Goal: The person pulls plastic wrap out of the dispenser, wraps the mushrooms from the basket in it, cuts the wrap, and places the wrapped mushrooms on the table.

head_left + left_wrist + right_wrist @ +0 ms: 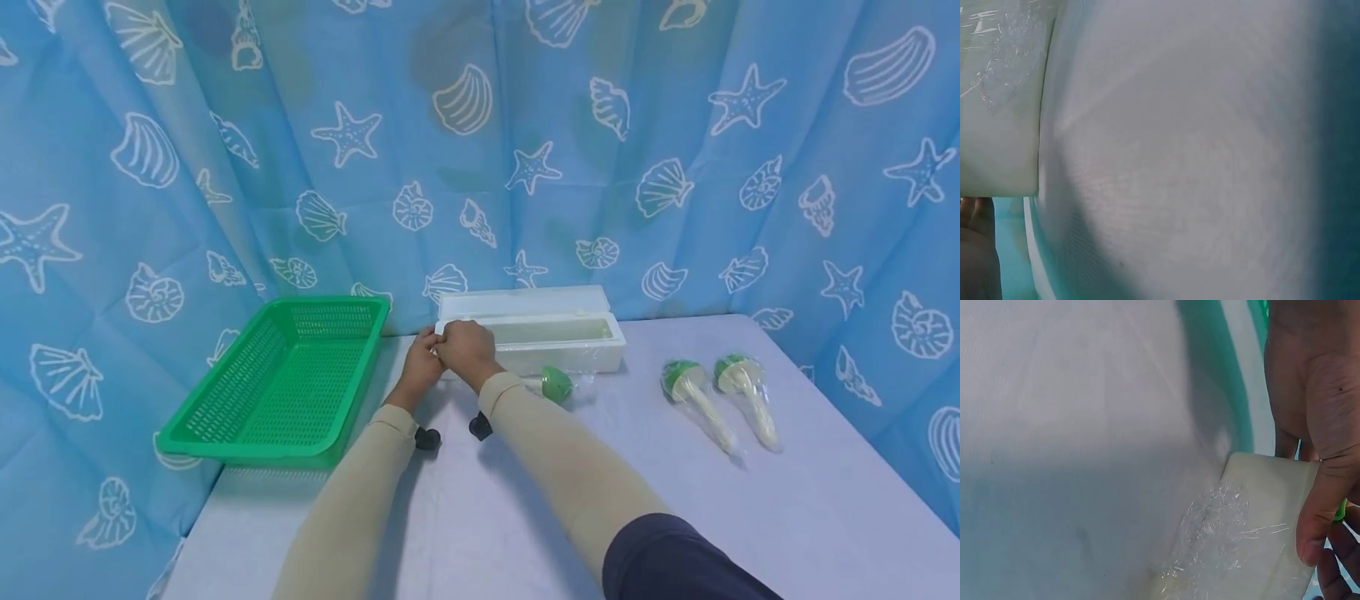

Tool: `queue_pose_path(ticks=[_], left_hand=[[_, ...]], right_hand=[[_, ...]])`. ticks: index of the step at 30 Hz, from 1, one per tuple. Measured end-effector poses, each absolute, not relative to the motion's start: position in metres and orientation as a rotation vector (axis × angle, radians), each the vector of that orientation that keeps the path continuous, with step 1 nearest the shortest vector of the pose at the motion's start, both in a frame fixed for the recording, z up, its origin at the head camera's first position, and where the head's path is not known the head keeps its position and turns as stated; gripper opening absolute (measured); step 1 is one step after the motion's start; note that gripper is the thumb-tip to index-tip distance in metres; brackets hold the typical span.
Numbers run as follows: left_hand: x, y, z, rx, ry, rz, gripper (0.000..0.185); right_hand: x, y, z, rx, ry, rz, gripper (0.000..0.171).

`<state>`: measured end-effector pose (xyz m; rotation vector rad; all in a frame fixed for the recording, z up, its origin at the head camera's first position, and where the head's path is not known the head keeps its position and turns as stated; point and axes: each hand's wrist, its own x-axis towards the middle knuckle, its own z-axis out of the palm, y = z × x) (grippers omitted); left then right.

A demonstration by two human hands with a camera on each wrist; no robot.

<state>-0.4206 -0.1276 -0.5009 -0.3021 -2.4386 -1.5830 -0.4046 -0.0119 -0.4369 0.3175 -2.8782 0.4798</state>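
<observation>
A long white box stands by the curtain, its lid tilted back. Both hands meet at the box's left end. My right hand bends its fingers over the corner; the right wrist view shows its thumb across the rim. Close beside it, my left hand has its fingertips at the same end; I cannot tell what they hold. In front of the box lies a clear-wrapped piece with a green rounded head, its pale stem partly hidden by the right arm. Crinkled clear wrap overlaps the box wall.
At the left sits a green perforated plastic basket. Two similar clear-wrapped pieces, a left one and a right one, lie on the white-covered table. A blue shell-print curtain hangs behind.
</observation>
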Motion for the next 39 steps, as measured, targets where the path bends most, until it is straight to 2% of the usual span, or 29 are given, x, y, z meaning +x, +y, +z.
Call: queue_pose_path(ticks=[6,13,20,28,36,39], left_hand=[[-0.421,-0.128,-0.502,-0.254,-2.498,-1.566,0.016],[-0.418,-0.124,-0.499,-0.239,-2.526,-1.55,0.019],[-0.417,-0.125,-0.5,-0.193,-2.534,-1.584,0.027],[-0.417,-0.127,-0.5,-0.175,-2.534,-1.622,0.032],[-0.415,-0.126,-0.499,-0.181,-2.541,-1.601,0.031],[-0.415,-0.126,-0.499,-0.184,-2.54,-1.611,0.031]], right_hand=[[-0.406,-0.012,-0.436,0.218,-2.899,0.401,0.021],[-0.403,-0.003,-0.428,0.173,-2.961,0.501,0.043],[-0.405,0.022,-0.421,0.024,-3.019,0.76,0.031],[-0.41,0.066,-0.412,-0.023,-3.128,0.901,0.014],[-0.418,0.113,-0.405,0.039,-3.233,0.865,0.038],[-0.422,0.127,-0.403,0.013,-3.273,0.871,0.042]])
